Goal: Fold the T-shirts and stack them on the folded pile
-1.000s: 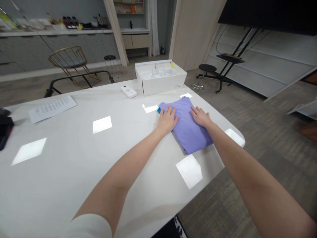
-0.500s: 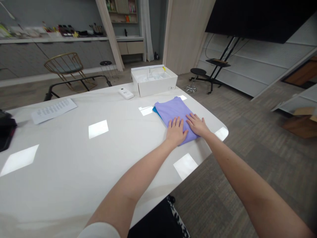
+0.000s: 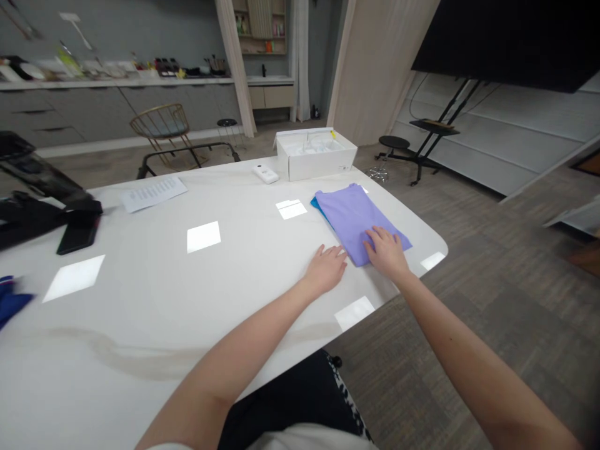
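Observation:
A folded purple garment (image 3: 352,212) lies flat near the right end of the white table (image 3: 234,275). Blue fabric (image 3: 315,202) peeks out from under its left edge. My right hand (image 3: 385,251) rests on the near part of the purple cloth, fingers spread and slightly bent. Just left of the cloth's near corner is my left hand (image 3: 327,269), over the table top, with its fingers apart and nothing in them. Whether its fingertips touch the cloth's edge I cannot tell.
Behind the cloth stands an open white box (image 3: 319,164) beside a small white device (image 3: 265,174). A printed paper (image 3: 154,194) lies farther left, near a black device (image 3: 77,225). Dark blue fabric (image 3: 12,300) shows at the left edge. The table's rounded corner is at right.
My left hand has come off the purple cloth, toward its near left side. My right hand has slid toward the cloth's near edge. The view has turned left, showing the blue fabric.

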The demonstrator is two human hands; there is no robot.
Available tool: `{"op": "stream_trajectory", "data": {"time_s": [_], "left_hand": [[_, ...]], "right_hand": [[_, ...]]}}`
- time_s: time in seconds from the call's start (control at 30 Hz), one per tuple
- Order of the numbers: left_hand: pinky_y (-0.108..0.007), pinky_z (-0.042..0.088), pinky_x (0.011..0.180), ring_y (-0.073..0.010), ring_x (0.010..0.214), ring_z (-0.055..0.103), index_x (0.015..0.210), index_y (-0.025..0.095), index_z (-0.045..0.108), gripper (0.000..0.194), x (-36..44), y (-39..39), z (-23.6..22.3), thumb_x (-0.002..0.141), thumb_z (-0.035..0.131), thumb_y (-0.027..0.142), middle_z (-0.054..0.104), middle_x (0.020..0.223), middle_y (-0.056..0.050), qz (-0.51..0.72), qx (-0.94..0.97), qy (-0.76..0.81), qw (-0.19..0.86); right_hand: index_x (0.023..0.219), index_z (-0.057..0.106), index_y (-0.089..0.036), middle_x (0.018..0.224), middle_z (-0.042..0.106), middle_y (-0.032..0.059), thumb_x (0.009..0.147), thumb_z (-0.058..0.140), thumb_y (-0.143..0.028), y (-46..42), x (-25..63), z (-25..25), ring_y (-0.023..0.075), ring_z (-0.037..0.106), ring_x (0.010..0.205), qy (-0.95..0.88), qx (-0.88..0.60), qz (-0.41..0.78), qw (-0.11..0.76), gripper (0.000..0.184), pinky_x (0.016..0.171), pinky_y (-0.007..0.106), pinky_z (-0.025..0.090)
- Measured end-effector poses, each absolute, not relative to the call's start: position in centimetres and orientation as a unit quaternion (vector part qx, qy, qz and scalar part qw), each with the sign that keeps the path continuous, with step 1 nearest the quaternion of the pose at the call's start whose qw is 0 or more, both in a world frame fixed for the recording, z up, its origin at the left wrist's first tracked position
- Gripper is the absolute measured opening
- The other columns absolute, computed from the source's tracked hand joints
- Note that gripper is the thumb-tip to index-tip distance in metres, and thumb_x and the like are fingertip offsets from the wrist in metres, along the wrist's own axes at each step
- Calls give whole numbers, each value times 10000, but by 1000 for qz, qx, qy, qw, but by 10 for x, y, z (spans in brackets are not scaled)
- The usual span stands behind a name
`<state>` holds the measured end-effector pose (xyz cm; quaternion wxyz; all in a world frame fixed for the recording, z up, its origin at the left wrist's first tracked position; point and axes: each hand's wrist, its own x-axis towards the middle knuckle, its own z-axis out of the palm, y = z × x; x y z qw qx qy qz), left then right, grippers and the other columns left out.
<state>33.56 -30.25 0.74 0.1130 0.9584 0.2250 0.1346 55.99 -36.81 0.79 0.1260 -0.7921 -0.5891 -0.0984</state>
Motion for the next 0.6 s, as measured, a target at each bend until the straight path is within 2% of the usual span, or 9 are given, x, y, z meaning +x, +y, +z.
{"op": "stream_trajectory", "data": {"time_s": [0.1, 0.23, 0.43, 0.6], "left_hand": [[-522, 304, 1242, -237, 1348, 554, 1272, 201, 656, 319, 276, -290, 16, 1023, 465, 254, 610, 1457, -97, 152, 946, 265, 110], [-465, 405, 1166, -230, 1242, 621, 1181, 194, 691, 275, 183, -267, 25, 989, 494, 191, 685, 1314, -90, 165, 920, 338, 108], [-386, 492, 1037, -219, 1121, 667, 1128, 202, 705, 282, 38, -251, 37, 967, 481, 145, 726, 1184, -61, 188, 860, 467, 82], [-370, 498, 1010, -218, 1098, 672, 1112, 213, 712, 279, -67, -257, 39, 963, 482, 158, 730, 1171, -54, 182, 795, 575, 62]], "right_hand": [[1237, 674, -191, 1317, 668, 151, 1006, 469, -360, -349, 507, 14, 299, 585, 1266, -653, -724, -66, 211, 352, 1105, 483, 443], [1124, 694, -208, 1167, 710, 105, 979, 511, -316, -315, 422, 16, 264, 646, 1132, -706, -652, 20, 276, 257, 1022, 405, 494], [1127, 718, -232, 1005, 754, 47, 973, 540, -322, -261, 279, 19, 194, 678, 828, -742, -601, 149, 258, 251, 831, 323, 509], [1108, 739, -240, 902, 764, 22, 986, 542, -318, -228, 152, 18, 176, 675, 791, -802, -495, 237, 238, 245, 773, 287, 484]]}}
